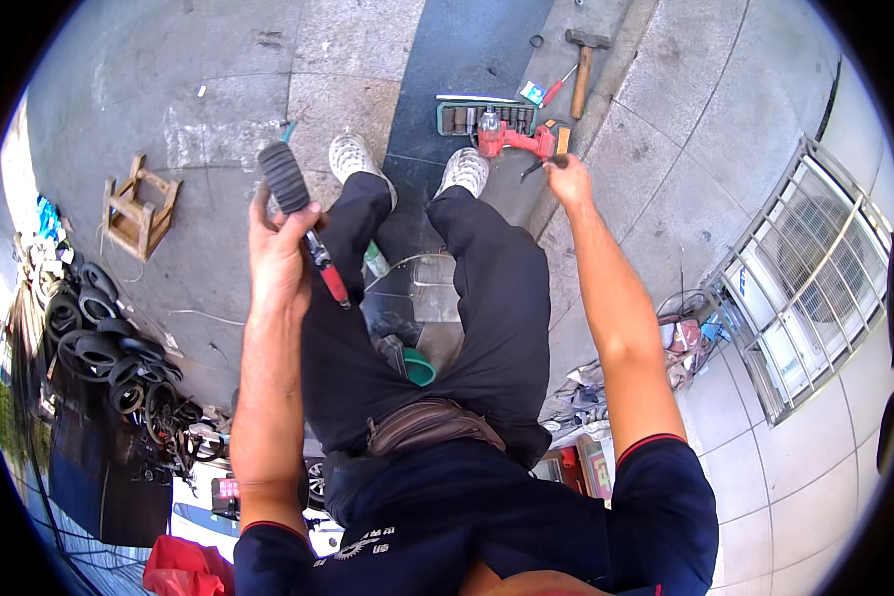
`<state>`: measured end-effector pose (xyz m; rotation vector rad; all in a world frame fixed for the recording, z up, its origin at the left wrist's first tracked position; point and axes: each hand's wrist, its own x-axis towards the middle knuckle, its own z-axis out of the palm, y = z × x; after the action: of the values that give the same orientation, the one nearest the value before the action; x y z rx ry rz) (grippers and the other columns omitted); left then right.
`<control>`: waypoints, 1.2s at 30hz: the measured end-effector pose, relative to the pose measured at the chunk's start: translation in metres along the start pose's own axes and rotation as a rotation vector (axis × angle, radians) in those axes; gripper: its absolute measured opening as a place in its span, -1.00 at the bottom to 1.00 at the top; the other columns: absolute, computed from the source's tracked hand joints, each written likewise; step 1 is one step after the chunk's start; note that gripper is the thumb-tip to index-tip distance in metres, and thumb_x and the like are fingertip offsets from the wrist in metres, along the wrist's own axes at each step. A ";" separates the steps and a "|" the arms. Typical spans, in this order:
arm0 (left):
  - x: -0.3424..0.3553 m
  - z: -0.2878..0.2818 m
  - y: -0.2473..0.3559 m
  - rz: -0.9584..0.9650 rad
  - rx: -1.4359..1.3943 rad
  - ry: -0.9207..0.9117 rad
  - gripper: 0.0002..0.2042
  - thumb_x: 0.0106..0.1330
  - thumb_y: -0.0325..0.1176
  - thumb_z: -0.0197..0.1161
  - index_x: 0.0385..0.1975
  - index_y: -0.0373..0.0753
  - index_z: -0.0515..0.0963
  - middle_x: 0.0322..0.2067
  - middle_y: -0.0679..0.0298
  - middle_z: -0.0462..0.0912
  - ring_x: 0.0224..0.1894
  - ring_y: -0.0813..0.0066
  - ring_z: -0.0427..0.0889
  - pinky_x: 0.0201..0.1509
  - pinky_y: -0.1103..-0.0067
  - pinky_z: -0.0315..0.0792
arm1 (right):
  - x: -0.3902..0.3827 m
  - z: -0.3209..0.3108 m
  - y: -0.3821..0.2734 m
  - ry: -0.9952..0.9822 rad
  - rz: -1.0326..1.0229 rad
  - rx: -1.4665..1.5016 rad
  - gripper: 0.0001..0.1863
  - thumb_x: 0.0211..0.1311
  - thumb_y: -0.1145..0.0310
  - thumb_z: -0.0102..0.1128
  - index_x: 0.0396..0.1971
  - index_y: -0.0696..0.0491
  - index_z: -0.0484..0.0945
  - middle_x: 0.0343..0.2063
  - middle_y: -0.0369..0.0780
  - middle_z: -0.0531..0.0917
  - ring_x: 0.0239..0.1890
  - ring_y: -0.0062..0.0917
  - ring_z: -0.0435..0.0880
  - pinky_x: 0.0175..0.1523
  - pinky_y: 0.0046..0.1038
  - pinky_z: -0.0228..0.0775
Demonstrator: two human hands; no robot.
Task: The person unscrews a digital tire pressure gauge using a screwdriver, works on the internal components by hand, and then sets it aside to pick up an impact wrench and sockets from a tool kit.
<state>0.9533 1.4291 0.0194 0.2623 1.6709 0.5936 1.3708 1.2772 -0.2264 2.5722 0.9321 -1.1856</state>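
Note:
My left hand point(276, 233) grips a part with a black ribbed rubber pad point(282, 177), a metal shaft and a red lower end. My right hand point(566, 179) closes on a small dark tool that I cannot make out clearly, beside a yellowish block point(563, 138). Next to it a red power wrench point(521, 141) with a silver head lies across a green case of sockets point(457, 120). A wooden-handled hammer point(581, 79), a red-handled screwdriver point(554, 91) and a small blue-and-white packet point(532, 92) lie beyond on the pavement.
A small wooden stool point(126, 228) stands at the left, above piled black tyres point(97, 348). A caged air-conditioner unit point(797, 263) is at the right. Between and around my legs are a green bucket point(419, 370), my white shoes point(464, 170) and a thin cable.

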 end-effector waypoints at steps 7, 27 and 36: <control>0.163 -0.020 -0.028 0.131 -0.103 -0.238 -0.41 0.29 -0.39 0.39 0.28 -0.48 0.37 -0.23 0.26 0.65 -0.11 0.38 0.66 0.18 0.43 0.46 | 0.243 0.081 -0.007 0.267 0.226 0.059 -0.29 0.13 0.04 0.38 0.21 0.17 0.48 0.11 0.11 0.63 0.20 -0.09 0.62 0.27 -0.20 0.45; 0.081 -0.080 -0.121 0.491 -0.495 0.006 -0.44 0.35 -0.43 0.33 0.29 -0.49 0.30 -0.15 0.18 0.55 0.02 0.31 0.52 0.35 0.30 0.30 | 0.217 0.114 -0.028 -0.367 -0.830 -0.265 0.01 -0.02 0.15 0.46 0.49 -0.06 0.18 0.38 0.03 0.32 0.42 -0.05 0.29 0.51 -0.10 0.13; 0.081 -0.078 -0.136 0.483 -0.474 0.060 -0.46 0.32 -0.46 0.33 0.26 -0.50 0.34 -0.16 0.15 0.59 -0.02 0.30 0.57 0.30 0.28 0.37 | 0.142 0.140 0.023 -0.255 -0.718 -0.569 -0.03 0.00 0.28 0.43 0.46 0.00 0.17 0.16 0.01 0.53 0.23 -0.06 0.51 0.29 -0.05 0.37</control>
<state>0.8832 1.3361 -0.1134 0.3036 1.4723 1.3458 1.3657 1.2720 -0.4270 1.6320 1.8736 -1.1137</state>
